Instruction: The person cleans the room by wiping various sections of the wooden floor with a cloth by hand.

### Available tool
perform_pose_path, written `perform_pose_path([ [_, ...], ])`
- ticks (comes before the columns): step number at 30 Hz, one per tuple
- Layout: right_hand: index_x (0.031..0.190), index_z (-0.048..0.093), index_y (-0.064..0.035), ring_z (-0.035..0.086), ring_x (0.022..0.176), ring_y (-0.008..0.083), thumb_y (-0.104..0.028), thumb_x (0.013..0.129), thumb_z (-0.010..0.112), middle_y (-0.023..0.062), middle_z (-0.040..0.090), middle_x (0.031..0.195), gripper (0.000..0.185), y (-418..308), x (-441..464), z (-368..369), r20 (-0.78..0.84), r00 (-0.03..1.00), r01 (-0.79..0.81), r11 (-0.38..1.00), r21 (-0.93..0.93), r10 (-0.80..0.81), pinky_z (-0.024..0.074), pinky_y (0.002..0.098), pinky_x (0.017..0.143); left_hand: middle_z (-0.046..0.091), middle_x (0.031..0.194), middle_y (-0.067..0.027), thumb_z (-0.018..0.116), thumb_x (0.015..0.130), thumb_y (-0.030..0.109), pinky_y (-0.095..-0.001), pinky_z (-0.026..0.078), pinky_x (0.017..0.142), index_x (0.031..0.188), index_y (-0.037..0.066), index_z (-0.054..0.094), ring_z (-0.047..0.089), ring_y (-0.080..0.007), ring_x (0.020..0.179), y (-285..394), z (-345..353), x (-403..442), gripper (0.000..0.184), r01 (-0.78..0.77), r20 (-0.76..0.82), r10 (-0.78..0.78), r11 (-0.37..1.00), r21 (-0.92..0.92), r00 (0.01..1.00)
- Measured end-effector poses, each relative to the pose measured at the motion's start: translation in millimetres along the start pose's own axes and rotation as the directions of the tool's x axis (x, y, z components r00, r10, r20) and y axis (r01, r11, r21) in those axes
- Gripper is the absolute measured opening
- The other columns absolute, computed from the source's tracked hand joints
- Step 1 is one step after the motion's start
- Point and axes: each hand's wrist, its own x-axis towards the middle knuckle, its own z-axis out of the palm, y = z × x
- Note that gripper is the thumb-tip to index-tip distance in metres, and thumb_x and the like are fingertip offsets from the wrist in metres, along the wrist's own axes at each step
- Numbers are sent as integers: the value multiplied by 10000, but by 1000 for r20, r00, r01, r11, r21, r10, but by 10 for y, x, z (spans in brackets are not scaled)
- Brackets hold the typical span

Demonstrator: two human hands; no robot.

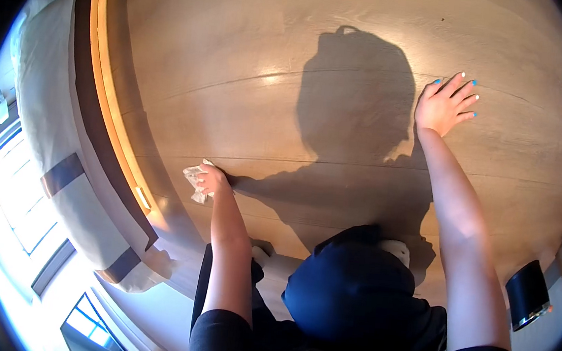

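My left hand is closed on a crumpled white cloth and presses it against the wood floor, left of my shadow. To the upper right, my right hand lies flat on the same floor with its fingers spread. Its nails are painted blue and white, and nothing is under or in it that I can see.
Along the left runs a yellow-lit strip beside a pale fabric-covered piece of furniture. A bright window stands beyond it. At the lower right is a black cylindrical object. My shadow falls across the boards.
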Motion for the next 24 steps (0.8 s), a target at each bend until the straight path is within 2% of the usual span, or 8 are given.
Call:
perform_pose_path([
  [1, 1442, 238, -91, 120, 1374, 443, -360, 913, 378, 200, 157, 1505, 609, 2, 21, 12, 6, 1000, -4, 1000, -1, 4, 99, 635, 1060, 172, 1511, -173, 192, 901, 649, -602, 123, 1069, 1461, 102, 203, 159, -422, 1367, 100, 60, 16, 783, 81, -19, -82, 996, -33, 996],
  [4, 1446, 221, -94, 109, 1375, 445, -358, 919, 384, 206, 143, 1506, 612, 9, -9, -1, 42, 999, -9, 1000, -7, 9, 102, 641, 1056, 170, 1508, -186, 181, 911, 633, -597, 178, 1060, 1472, 144, 163, 151, -432, 1365, 773, -73, -175, 744, -277, 18, 277, 953, 118, 961],
  [8, 1450, 207, -91, 98, 1372, 458, -338, 924, 385, 213, 135, 1507, 607, -8, -10, -27, 43, 999, 1, 1000, 4, -1, 95, 646, 1054, 62, 1533, -168, 194, 915, 627, -709, 193, 981, 1481, 250, 116, 81, -451, 1379, 2042, -462, -1281, 685, -524, 57, 525, 851, -41, 849],
  [12, 1450, 204, -87, 96, 1371, 462, -332, 930, 378, 215, 135, 1507, 601, -13, -20, -35, 47, 999, 3, 999, 32, -5, 83, 648, 1055, 53, 1532, -169, 209, 917, 612, -702, 128, 1012, 1480, 249, 130, 34, -438, 1389, 2655, -312, -2249, 675, -858, 4, 859, 512, 28, 513],
  [15, 1450, 203, -86, 90, 1371, 463, -332, 934, 371, 218, 134, 1506, 596, 10, -22, -21, 49, 999, -8, 1000, 24, 7, 75, 646, 1057, 72, 1532, -169, 271, 904, 607, -715, 102, 1005, 1465, 250, 219, 38, -447, 1385, 2634, -170, -2981, 667, -992, -54, 993, 113, 63, 109],
  [18, 1449, 208, -86, 83, 1375, 454, -291, 913, 404, 209, 134, 1509, 607, -5, -1, -11, 51, 998, -27, 999, 40, 25, 59, 624, 1074, 94, 1534, -155, 330, 902, 567, -689, 63, 1032, 1447, 274, 269, 94, -428, 1387, 2252, -246, -3905, 622, -966, 43, 966, -257, 9, -257],
  [21, 1442, 244, -107, 73, 1379, 451, -214, 871, 439, 173, 136, 1519, 613, 48, 12, -56, 119, 993, -27, 998, 53, 20, 50, 601, 1088, 146, 1523, -162, 439, 889, 494, -676, 65, 1039, 1436, 270, 296, 145, -430, 1375, 1924, -378, -4451, 608, -813, 143, 800, -574, -97, -582],
  [24, 1409, 337, -132, 146, 1388, 387, -133, 796, 477, 135, 258, 1491, 628, 194, -19, 4, 40, 997, 58, 958, 282, -72, 33, 579, 1103, 165, 1520, -154, 552, 858, 424, -662, 80, 1043, 1434, 194, 301, 155, -421, 1373, 1761, -265, -4300, 669, -635, -202, 838, -522, -569, -507],
])
